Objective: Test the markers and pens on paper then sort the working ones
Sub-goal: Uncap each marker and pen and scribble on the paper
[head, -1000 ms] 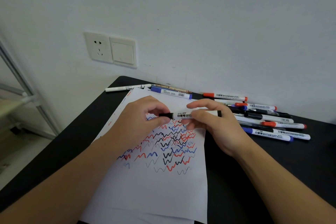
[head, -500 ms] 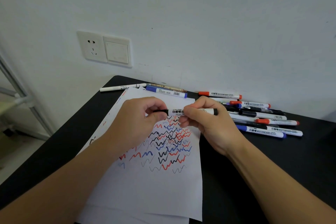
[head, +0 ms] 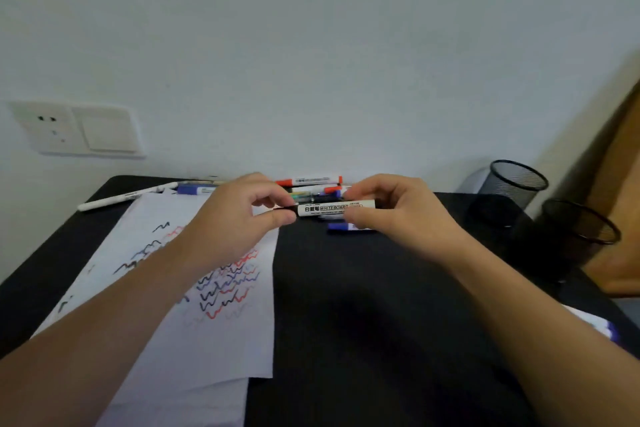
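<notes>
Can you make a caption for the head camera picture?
Both hands, left and right, hold a whiteboard marker above the black table.

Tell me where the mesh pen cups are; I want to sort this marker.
In the head view, two black mesh pen cups stand at the table's far right edge, right of the right hand and the whiteboard marker.

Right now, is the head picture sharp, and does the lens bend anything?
Head view: soft motion blur overall, though WHITEBOARD on the black marker between left hand and right hand is readable; wide-angle lens bends the table edges and stretches the forearms; light is even, no glare, faint shadow under the hands.
</notes>
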